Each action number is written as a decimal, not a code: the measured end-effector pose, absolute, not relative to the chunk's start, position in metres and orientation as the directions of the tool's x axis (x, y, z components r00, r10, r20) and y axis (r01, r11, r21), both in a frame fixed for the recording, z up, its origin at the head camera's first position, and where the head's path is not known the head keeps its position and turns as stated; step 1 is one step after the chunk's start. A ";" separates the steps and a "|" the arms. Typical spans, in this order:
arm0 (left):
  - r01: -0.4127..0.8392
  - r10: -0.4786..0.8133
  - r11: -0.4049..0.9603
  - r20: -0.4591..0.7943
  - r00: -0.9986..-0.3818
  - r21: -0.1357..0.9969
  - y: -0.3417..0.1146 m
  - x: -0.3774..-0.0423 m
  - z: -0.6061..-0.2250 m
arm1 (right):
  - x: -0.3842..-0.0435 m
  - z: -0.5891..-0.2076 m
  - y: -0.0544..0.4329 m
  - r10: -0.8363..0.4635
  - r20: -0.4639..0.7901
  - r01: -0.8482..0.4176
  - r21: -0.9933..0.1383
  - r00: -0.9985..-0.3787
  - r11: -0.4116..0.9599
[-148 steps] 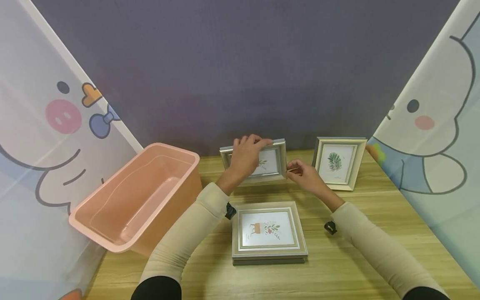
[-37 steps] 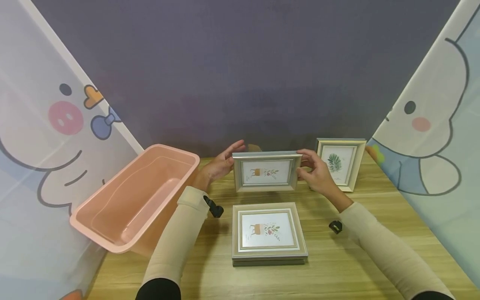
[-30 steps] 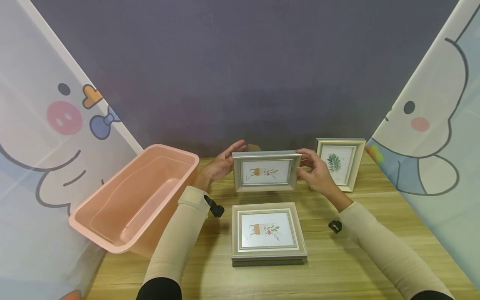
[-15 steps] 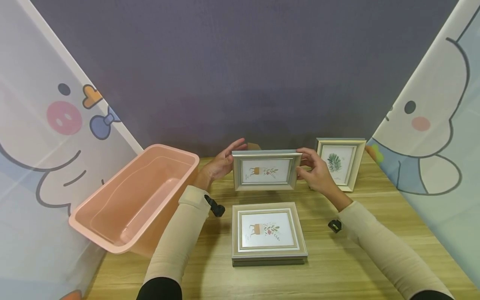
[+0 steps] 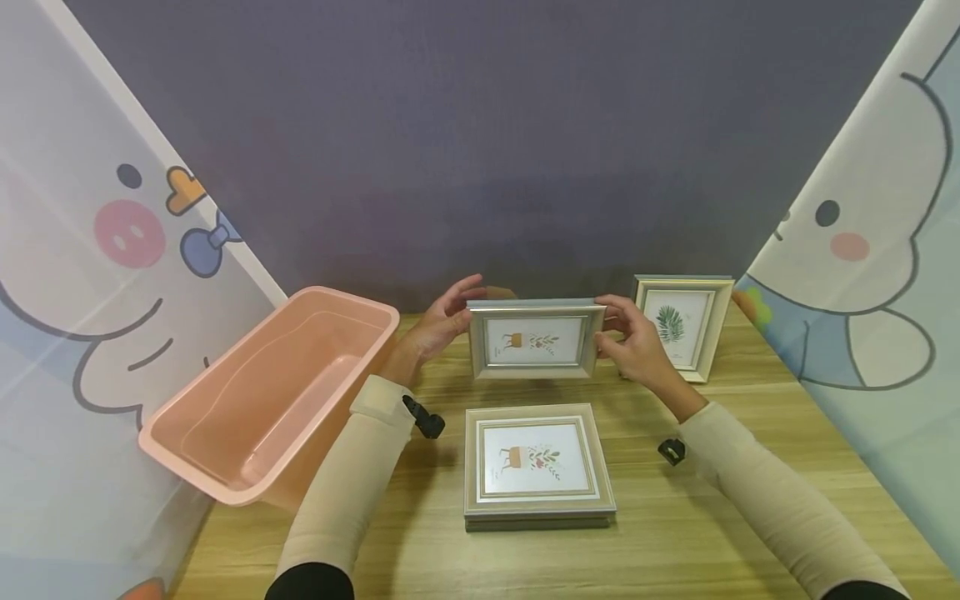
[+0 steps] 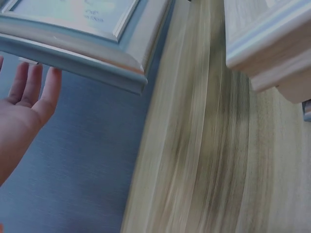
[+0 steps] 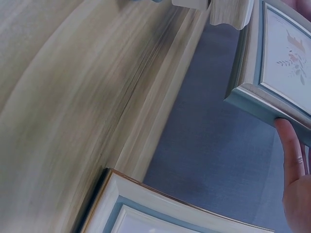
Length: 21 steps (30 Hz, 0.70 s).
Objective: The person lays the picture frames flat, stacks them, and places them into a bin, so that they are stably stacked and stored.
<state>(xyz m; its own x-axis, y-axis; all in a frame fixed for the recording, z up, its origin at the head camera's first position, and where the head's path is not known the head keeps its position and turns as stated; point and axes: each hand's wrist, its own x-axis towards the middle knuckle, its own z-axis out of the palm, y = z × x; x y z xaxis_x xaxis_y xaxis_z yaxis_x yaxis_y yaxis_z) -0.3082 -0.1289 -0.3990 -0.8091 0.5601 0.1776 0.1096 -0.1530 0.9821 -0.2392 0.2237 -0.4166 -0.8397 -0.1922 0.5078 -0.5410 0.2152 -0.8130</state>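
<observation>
In the head view, a silver-gold picture frame (image 5: 536, 341) with a plant-pot print stands on its long side, held upright a little above or on the table; its bottom contact is unclear. My right hand (image 5: 637, 346) pinches its right edge, index finger on top; in the right wrist view a finger (image 7: 290, 150) touches the frame's edge. My left hand (image 5: 438, 325) is at the left edge, fingers fairly straight and reaching behind the frame, near a tan piece (image 5: 500, 292) showing above it. In the left wrist view the left fingertips (image 6: 51, 85) meet the frame's edge.
A larger picture frame (image 5: 540, 498) lies face up, apparently stacked on another, in front of the hands. One more frame with a green leaf print (image 5: 678, 329) stands at the back right. A pink plastic bin (image 5: 281, 392) is on the left. A grey wall panel (image 5: 510, 167) rises behind.
Since the earliest frame, the held frame has turned and come forward, and my left hand has moved from its top to its left side. Over the last second, only slight shifts show.
</observation>
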 end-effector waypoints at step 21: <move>0.344 0.422 0.232 0.225 -0.878 0.910 -0.121 -0.281 -0.379 | -0.238 -0.416 0.232 -0.188 0.499 -0.533 -0.806 -0.846 0.258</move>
